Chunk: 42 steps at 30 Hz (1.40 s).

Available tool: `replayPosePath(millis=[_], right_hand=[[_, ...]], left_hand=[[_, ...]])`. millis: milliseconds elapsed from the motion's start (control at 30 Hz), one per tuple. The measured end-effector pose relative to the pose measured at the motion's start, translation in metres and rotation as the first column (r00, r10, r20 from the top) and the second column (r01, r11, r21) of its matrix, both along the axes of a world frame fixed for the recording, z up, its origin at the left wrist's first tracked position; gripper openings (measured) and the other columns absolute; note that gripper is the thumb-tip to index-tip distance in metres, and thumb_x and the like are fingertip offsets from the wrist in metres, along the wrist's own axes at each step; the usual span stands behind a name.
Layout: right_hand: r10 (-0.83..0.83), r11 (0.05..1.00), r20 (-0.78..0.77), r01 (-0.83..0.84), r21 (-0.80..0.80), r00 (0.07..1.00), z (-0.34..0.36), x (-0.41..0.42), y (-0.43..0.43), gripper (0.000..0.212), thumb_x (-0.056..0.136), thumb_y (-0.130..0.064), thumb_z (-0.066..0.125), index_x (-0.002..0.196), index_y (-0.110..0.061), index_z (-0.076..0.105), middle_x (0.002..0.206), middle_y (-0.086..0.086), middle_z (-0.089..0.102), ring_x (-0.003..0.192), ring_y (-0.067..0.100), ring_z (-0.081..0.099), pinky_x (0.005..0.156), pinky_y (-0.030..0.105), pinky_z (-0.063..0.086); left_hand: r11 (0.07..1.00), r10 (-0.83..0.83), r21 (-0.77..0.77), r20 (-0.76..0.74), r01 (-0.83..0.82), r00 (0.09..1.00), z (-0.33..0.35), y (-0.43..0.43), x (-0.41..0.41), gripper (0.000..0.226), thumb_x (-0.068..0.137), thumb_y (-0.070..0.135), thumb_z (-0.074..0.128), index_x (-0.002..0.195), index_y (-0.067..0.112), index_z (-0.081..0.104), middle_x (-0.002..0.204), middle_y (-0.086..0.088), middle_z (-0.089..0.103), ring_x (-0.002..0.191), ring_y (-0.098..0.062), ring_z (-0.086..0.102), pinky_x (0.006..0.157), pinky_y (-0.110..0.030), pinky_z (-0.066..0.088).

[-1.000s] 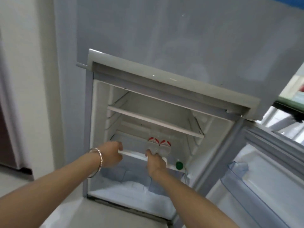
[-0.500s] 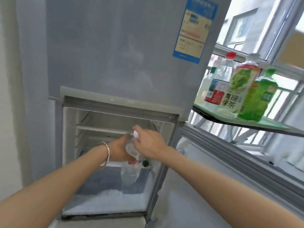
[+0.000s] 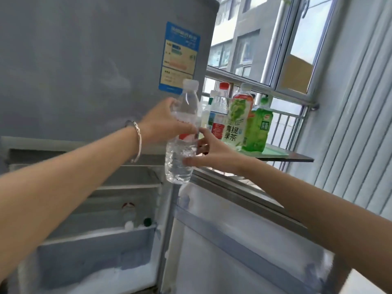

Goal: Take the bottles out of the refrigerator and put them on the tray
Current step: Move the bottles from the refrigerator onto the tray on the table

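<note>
Left hand [image 3: 163, 122] grasps the clear plastic water bottle [image 3: 183, 136] mid-frame; right hand [image 3: 209, 154], fingers loose, touches it. Carrying step; next, set it on the green tray [image 3: 275, 150] at centre right.

The clear plastic water bottle's [image 3: 180, 145] red label is half hidden behind the left hand's fingers [image 3: 186, 129]; its print is blurred.

Both forearms are bare, sleeveless in view, with a thin silver bangle [image 3: 137, 143] circling the left wrist
</note>
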State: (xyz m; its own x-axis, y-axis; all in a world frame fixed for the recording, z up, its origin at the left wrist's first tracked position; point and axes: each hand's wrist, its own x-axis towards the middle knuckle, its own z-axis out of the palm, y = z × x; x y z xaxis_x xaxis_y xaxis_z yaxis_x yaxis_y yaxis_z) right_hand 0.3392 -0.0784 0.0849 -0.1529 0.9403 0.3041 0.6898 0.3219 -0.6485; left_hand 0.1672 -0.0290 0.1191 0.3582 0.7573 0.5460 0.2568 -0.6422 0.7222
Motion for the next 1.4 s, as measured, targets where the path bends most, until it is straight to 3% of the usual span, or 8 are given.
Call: replayPosePath(millis=[100,233,333,467,767,967,1200,1400], right_hand=[[-0.102,0.971,-0.125,0.126,0.202,0.987,0.008,0.026,0.014,0.087,0.072,-0.022,0.083,0.140,-0.024,0.028,0.112,0.011,0.064,0.099,0.024,0.066,0.086,0.036,0.056],[-0.186,0.930,-0.270,0.259,0.263,0.945,0.025,0.069,0.037,0.085,0.074,-0.019,0.082,0.139,-0.012,0.027,0.116,0.011,0.065,0.102,0.021,0.065,0.097,0.042,0.050],[-0.199,0.923,-0.287,0.278,0.266,0.937,0.025,0.093,0.056,0.075,0.077,-0.016,0.079,0.136,-0.007,0.033,0.123,0.013,0.063,0.105,0.020,0.066,0.098,0.044,0.051],[-0.133,0.940,-0.272,0.208,0.270,0.953,0.014,0.113,0.078,0.048,0.089,-0.004,0.062,0.133,-0.009,0.045,0.111,-0.008,0.063,0.081,-0.003,0.068,0.073,0.017,0.056],[-0.140,0.968,-0.268,0.188,0.164,0.953,-0.002,0.134,0.096,0.040,0.097,-0.015,0.050,0.136,-0.023,0.046,0.126,-0.005,0.058,0.120,0.017,0.053,0.108,0.043,0.040],[-0.252,0.632,-0.328,0.412,0.657,0.910,-0.011,0.074,0.071,0.028,0.087,0.001,0.051,0.113,-0.010,0.050,0.098,0.004,0.057,0.079,0.012,0.055,0.070,0.025,0.049],[-0.114,0.883,-0.062,0.130,0.451,0.991,-0.072,-0.052,0.076,0.021,0.083,0.000,0.049,0.095,-0.012,0.061,0.089,0.001,0.066,0.080,0.016,0.061,0.075,0.025,0.048],[-0.059,0.992,0.106,0.047,0.115,0.993,-0.172,-0.128,0.132,0.021,0.081,-0.003,0.047,0.095,-0.011,0.061,0.093,0.010,0.067,0.089,0.031,0.063,0.075,0.041,0.053]], left_hand=[[0.996,-0.093,0.019,0.095,0.091,0.991,0.029,-0.001,0.040,0.081,0.070,0.024,0.083,0.137,0.014,0.038,0.110,-0.004,0.061,0.085,-0.011,0.065,0.055,-0.011,0.052],[0.987,-0.134,-0.065,0.150,0.145,0.980,0.038,0.017,0.091,0.088,0.079,0.044,0.070,0.147,0.014,0.022,0.132,-0.006,0.051,0.112,-0.021,0.054,0.094,-0.033,0.046],[0.951,-0.211,-0.203,0.133,0.235,0.969,0.023,0.031,0.123,0.056,0.093,0.035,0.055,0.139,0.009,0.035,0.119,-0.005,0.056,0.087,-0.013,0.058,0.069,-0.021,0.050],[0.930,-0.299,-0.193,0.102,0.313,0.949,0.000,0.054,0.152,0.051,0.091,0.035,0.050,0.138,0.015,0.042,0.119,-0.005,0.062,0.101,-0.032,0.065,0.096,-0.046,0.052],[0.943,-0.283,-0.144,0.118,0.299,0.952,-0.013,0.058,0.157,0.039,0.095,0.024,0.050,0.134,0.019,0.045,0.098,0.010,0.061,0.092,-0.013,0.057,0.091,-0.030,0.043],[0.994,0.088,0.071,-0.092,-0.082,0.992,-0.026,0.044,0.108,0.031,0.092,0.024,0.055,0.120,0.012,0.056,0.107,0.001,0.066,0.093,-0.019,0.064,0.076,-0.031,0.054],[0.940,0.337,0.064,-0.309,-0.334,0.889,-0.099,0.054,-0.014,0.017,0.083,0.024,0.055,0.087,0.015,0.070,0.089,-0.009,0.073,0.085,-0.029,0.067,0.077,-0.037,0.055],[0.858,0.433,-0.078,-0.422,-0.507,0.797,-0.180,0.074,-0.096,0.019,0.083,0.020,0.056,0.094,0.014,0.071,0.091,-0.009,0.073,0.086,-0.030,0.068,0.074,-0.033,0.056]])
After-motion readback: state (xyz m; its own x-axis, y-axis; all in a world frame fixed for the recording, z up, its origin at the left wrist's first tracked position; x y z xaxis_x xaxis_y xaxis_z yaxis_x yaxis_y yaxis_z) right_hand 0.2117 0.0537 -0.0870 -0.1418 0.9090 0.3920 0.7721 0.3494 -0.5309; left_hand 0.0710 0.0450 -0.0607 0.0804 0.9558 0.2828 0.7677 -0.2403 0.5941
